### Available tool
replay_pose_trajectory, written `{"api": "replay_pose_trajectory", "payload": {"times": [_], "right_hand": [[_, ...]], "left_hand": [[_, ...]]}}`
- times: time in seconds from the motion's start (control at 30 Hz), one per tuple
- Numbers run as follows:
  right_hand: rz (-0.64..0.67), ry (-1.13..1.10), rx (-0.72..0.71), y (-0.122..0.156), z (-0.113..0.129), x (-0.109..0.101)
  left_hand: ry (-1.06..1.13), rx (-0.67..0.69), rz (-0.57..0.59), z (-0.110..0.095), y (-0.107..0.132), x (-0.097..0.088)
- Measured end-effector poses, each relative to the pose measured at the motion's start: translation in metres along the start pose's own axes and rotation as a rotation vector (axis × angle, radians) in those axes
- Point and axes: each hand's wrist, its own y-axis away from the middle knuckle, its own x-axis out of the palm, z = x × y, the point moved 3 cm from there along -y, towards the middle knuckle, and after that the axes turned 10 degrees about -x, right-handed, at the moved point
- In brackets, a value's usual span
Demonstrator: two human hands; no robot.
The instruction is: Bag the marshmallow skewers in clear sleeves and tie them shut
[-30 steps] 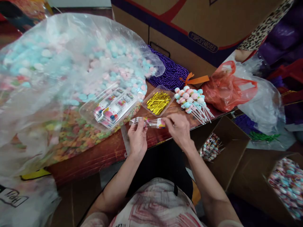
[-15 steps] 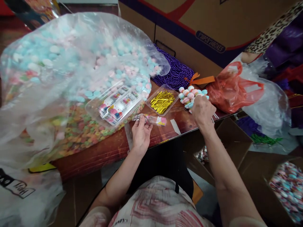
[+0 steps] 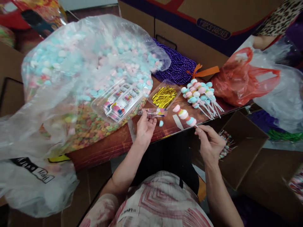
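My left hand (image 3: 145,127) grips a small clear printed candy bag (image 3: 155,112) between thumb and fingers, just over the table's front edge. In my right hand (image 3: 210,142) a marshmallow skewer (image 3: 185,115) is pinched by its white stick, the pink, yellow and blue sweets pointing up and left. Behind it lies a pile of marshmallow skewers (image 3: 198,93), sticks toward me. A loose blue marshmallow (image 3: 161,123) rests beside my left hand. Gold twist ties (image 3: 164,97) fill a clear tray, and a second tray holds printed bags (image 3: 124,101).
A big clear sack of marshmallows and gummy rings (image 3: 99,63) covers the table's left. Purple beads (image 3: 175,64), a red plastic bag (image 3: 243,78) and a large carton (image 3: 184,25) stand behind. An open box (image 3: 243,145) sits low at right. Another person's sleeve (image 3: 281,19) shows far right.
My right hand has moved from the pile toward me and down, drawing out one skewer. The left hand still holds the bag. A loose blue marshmallow now shows on the table.
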Motion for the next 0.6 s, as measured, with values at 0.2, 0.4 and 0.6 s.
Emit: {"api": "replay_pose_trajectory", "payload": {"times": [0.2, 0.4, 0.6], "right_hand": [[0.097, -0.002, 0.026, 0.012, -0.006, -0.001], [0.151, 0.005, 0.097, 0.019, -0.019, 0.008], [0.403, -0.085, 0.134, 0.027, -0.023, 0.003]], "left_hand": [[-0.023, 0.004, -0.002, 0.001, 0.003, 0.001], [-0.024, 0.154, 0.065, -0.007, 0.0, -0.007], [-0.155, 0.179, 0.117, -0.025, 0.005, -0.021]]}}
